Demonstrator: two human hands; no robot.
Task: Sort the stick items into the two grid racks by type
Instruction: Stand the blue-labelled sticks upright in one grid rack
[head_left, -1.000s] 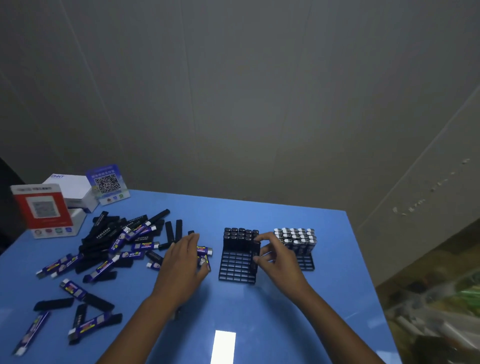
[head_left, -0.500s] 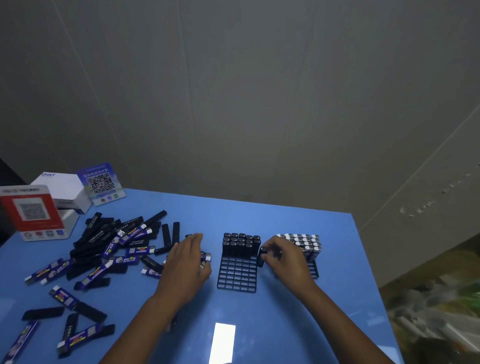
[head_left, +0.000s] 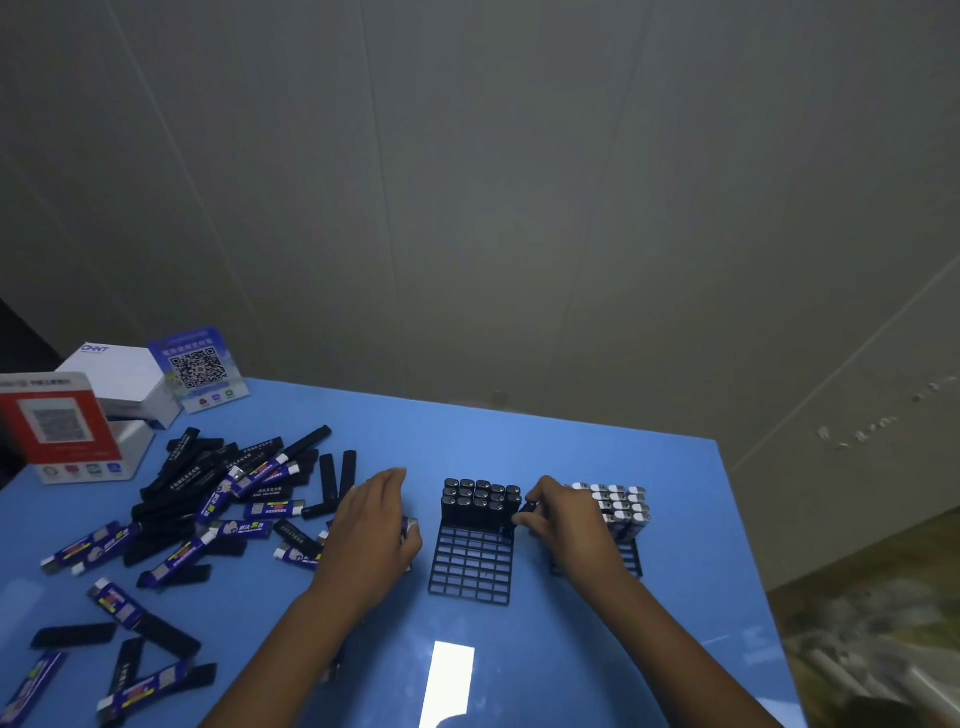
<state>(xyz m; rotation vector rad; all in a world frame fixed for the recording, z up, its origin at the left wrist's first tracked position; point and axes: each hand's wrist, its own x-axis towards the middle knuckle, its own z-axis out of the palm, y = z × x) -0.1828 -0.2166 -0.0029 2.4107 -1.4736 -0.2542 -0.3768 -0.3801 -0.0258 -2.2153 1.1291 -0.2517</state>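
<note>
Two black grid racks stand on the blue table (head_left: 519, 665). The left rack (head_left: 470, 569) has black sticks (head_left: 480, 499) filling its two far rows. The right rack (head_left: 631, 558) holds blue-and-white sticks (head_left: 621, 506). My right hand (head_left: 569, 525) pinches a black stick (head_left: 522, 514) at the right end of the left rack's filled rows. My left hand (head_left: 369, 535) lies palm down over loose sticks to the left of that rack; a blue stick end (head_left: 410, 524) shows under its fingers. A pile of loose black and blue sticks (head_left: 208, 509) spreads over the left of the table.
White boxes (head_left: 122, 384), a red QR sign (head_left: 57, 423) and a blue QR sign (head_left: 197, 369) stand at the table's far left corner. The table's right edge runs just past the right rack. A grey wall rises behind.
My right hand has shifted slightly at the left rack's right side with the black stick. The left hand stays over the loose sticks. The camera view has drifted.
</note>
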